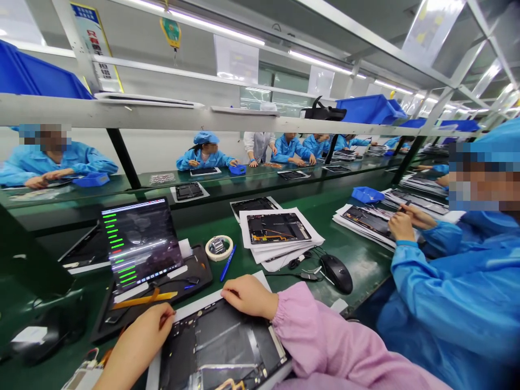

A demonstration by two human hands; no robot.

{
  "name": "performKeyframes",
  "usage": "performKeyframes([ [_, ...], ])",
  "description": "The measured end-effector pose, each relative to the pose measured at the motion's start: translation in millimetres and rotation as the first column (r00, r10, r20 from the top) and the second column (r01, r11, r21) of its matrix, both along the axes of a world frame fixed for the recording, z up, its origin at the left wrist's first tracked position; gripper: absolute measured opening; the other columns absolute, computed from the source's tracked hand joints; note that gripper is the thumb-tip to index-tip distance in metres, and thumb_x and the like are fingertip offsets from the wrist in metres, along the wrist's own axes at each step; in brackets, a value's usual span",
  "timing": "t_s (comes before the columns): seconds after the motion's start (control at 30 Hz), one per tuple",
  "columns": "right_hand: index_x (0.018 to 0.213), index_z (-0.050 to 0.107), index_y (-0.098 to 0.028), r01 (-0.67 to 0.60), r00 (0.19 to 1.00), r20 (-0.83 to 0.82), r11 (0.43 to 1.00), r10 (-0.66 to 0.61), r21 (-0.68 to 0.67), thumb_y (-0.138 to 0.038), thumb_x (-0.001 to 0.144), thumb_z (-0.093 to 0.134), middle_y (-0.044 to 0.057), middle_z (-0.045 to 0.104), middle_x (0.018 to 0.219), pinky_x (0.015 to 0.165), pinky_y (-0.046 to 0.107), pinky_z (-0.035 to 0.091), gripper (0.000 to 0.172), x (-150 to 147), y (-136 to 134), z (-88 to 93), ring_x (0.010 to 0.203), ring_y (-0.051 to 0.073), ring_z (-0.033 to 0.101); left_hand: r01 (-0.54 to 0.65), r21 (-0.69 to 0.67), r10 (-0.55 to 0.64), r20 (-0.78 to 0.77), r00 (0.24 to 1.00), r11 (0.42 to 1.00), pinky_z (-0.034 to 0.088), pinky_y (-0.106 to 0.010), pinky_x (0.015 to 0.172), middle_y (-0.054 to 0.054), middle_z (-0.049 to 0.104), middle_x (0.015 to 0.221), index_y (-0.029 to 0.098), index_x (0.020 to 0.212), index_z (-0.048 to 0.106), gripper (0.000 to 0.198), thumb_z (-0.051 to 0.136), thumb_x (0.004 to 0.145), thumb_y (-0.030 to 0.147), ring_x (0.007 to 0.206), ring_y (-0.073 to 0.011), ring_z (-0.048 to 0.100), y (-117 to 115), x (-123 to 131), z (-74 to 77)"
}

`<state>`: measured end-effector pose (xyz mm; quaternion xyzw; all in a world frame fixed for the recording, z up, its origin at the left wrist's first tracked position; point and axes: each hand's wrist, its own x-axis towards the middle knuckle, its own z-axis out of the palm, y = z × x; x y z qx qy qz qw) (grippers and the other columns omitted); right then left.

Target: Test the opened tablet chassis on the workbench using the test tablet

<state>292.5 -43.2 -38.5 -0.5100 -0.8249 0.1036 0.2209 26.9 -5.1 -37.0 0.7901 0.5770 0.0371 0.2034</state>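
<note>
An opened tablet (219, 338) with black inner parts and an orange flat cable lies in front of me on white sheeting. My left hand (152, 330) is at its upper left corner, thumb and fingers pinched together; whatever is between them is too small to make out. At the tablet's top edge my right hand (247, 295) rests with curled fingers and the fingertips pressed together, their contents hidden. Left of the tablet, a lit screen (140, 238) with green bars and one red bar leans upright above a black tray. A yellow-orange strip (144, 299) lies near my left hand.
A tape roll (219, 247), a blue pen (228, 264) and a black mouse (336, 273) lie beyond my hands. Opened tablets on paper (280, 227) are stacked ahead. At right a co-worker in blue (430, 281) handles another tablet. A shelf beam (252, 122) crosses above the bench.
</note>
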Motion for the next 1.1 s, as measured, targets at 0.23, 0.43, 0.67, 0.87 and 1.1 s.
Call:
performKeyframes([
  [0.23, 0.083, 0.067, -0.019, -0.005, 0.999, 0.046, 1.000, 0.006, -0.016, -0.029, 0.093, 0.049, 0.002, 0.069, 0.076, 0.059, 0.022, 0.032, 0.022, -1.7, 0.1, 2.6, 0.069, 0.014, 0.061, 0.006, 0.017, -0.007, 0.049, 0.999, 1.000, 0.044, -0.028, 0.081, -0.006, 0.070, 0.096, 0.020, 0.086, 0.064, 0.026, 0.039, 0.086, 0.026, 0.090, -0.0202, 0.064, -0.1, -1.6, -0.2],
  [0.43, 0.083, 0.067, -0.019, -0.003, 0.999, 0.044, 1.000, 0.004, -0.031, -0.030, 0.093, 0.049, 0.002, 0.070, 0.078, 0.060, 0.023, 0.033, 0.023, -2.4, -0.7, 1.8, 0.071, 0.015, 0.062, 0.002, 0.029, -0.004, 0.067, 0.998, 1.000, 0.045, -0.029, 0.082, -0.007, 0.070, 0.098, 0.020, 0.088, 0.065, 0.029, 0.037, 0.085, 0.030, 0.091, -0.0219, 0.065, -0.4, -2.6, -0.9],
  [0.67, 0.085, 0.067, -0.019, -0.010, 0.999, 0.052, 0.999, 0.012, -0.038, -0.030, 0.093, 0.049, 0.003, 0.070, 0.079, 0.061, 0.023, 0.034, 0.023, -1.2, -0.8, 1.9, 0.072, 0.015, 0.062, -0.003, 0.021, 0.002, 0.028, 1.000, 1.000, 0.044, -0.027, 0.081, -0.006, 0.070, 0.099, 0.021, 0.088, 0.065, 0.029, 0.037, 0.086, 0.029, 0.092, -0.0210, 0.065, -4.7, 1.0, 6.1],
  [0.87, 0.088, 0.068, -0.019, -0.007, 0.999, 0.054, 0.999, 0.009, -0.053, -0.031, 0.093, 0.049, 0.003, 0.071, 0.082, 0.063, 0.023, 0.035, 0.023, -0.9, -0.9, 1.7, 0.074, 0.015, 0.063, 0.017, 0.003, -0.017, 0.015, 1.000, 1.000, 0.044, -0.028, 0.083, -0.005, 0.070, 0.098, 0.021, 0.088, 0.065, 0.028, 0.037, 0.086, 0.028, 0.092, -0.0206, 0.065, -3.0, 1.2, 4.0],
  [1.1, 0.091, 0.069, -0.020, -0.001, 0.998, 0.064, 0.999, 0.005, -0.052, -0.031, 0.093, 0.050, 0.002, 0.071, 0.083, 0.063, 0.023, 0.036, 0.022, -0.5, -0.3, 1.3, 0.075, 0.016, 0.065, 0.017, 0.015, -0.017, 0.023, 1.000, 1.000, 0.045, -0.028, 0.083, -0.006, 0.071, 0.098, 0.021, 0.089, 0.064, 0.029, 0.037, 0.087, 0.030, 0.092, -0.0210, 0.065, -0.7, -1.5, -2.5],
])
